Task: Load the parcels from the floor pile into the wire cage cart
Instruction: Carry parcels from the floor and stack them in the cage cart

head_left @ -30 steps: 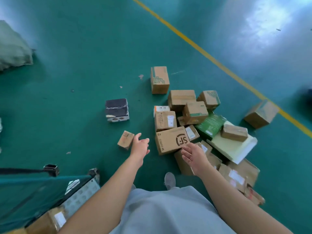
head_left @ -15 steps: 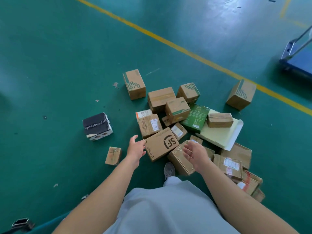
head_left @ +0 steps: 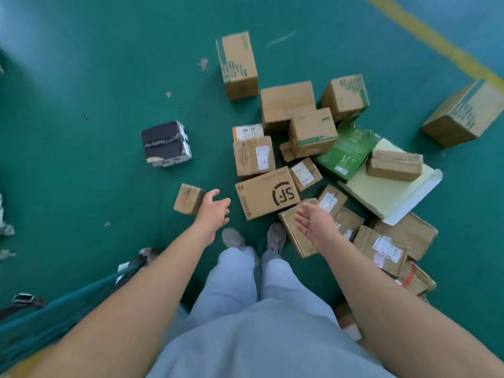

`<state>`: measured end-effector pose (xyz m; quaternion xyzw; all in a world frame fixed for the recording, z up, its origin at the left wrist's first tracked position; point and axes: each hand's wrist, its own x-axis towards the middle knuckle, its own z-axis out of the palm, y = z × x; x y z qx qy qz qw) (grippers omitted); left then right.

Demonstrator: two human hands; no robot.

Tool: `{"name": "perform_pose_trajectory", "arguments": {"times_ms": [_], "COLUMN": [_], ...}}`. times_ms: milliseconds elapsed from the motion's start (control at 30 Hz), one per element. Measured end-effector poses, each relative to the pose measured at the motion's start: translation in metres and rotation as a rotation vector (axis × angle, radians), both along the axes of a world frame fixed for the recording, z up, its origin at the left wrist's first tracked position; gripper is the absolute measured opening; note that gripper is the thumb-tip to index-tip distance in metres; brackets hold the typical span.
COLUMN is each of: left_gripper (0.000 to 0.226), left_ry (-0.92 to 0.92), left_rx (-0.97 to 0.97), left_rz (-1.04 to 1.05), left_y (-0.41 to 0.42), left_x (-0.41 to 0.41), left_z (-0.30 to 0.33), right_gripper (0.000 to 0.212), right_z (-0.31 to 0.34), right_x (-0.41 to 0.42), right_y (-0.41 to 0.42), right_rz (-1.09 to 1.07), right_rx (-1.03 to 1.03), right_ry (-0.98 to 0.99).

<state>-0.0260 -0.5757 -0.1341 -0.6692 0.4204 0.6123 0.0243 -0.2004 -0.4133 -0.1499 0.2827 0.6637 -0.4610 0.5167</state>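
Lower left: teal cart edge (head_left: 81, 296). Left of centre: black box (head_left: 165, 143), small carton (head_left: 188, 199). Centre: left hand (head_left: 214, 211) and right hand (head_left: 313, 222), both loosely spread, holding nothing. Centre to right: parcel pile (head_left: 313, 132), SF box (head_left: 266, 192) between hands.
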Motion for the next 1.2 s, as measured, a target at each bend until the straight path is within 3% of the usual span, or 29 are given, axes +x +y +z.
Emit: {"name": "perform_pose_trajectory", "arguments": {"times_ms": [200, 633, 767, 900, 1067, 1133, 1200], "left_gripper": [0.049, 0.05, 0.049, 0.065, 0.077, 0.074, 0.057], "left_ry": [-0.064, -0.124, -0.154, -0.205, -0.224, -0.214, -0.188], "left_rx": [0.073, 0.246, 0.269, 0.25, 0.274, 0.307, 0.351], "left_rz": [-0.008, 0.015, 0.051, 0.044, 0.054, 0.051, 0.065], "left_y": [-0.017, -0.037, -0.043, -0.054, -0.067, -0.069, -0.068], "left_x": [-0.005, -0.033, -0.04, -0.042, -0.043, -0.042, -0.042], "left_z": [-0.084, -0.323, -0.39, -0.453, -0.504, -0.522, -0.537], "right_gripper": [0.012, 0.029, 0.013, 0.034, 0.058, 0.063, 0.063], "right_z": [-0.077, -0.287, -0.349, -0.417, -0.47, -0.487, -0.502], "right_x": [-0.018, -0.06, -0.071, -0.082, -0.096, -0.1, -0.102], "right_y": [-0.021, -0.069, -0.082, -0.093, -0.106, -0.111, -0.113], "right_rz": [0.105, 0.345, 0.553, 0.716, 0.693, 0.668, 0.657], "right_rx": [0.065, 0.199, 0.234, 0.311, 0.34, 0.354, 0.366], "right_ry": [-0.059, -0.01, 0.017, 0.17, 0.307, 0.291, 0.256]}}
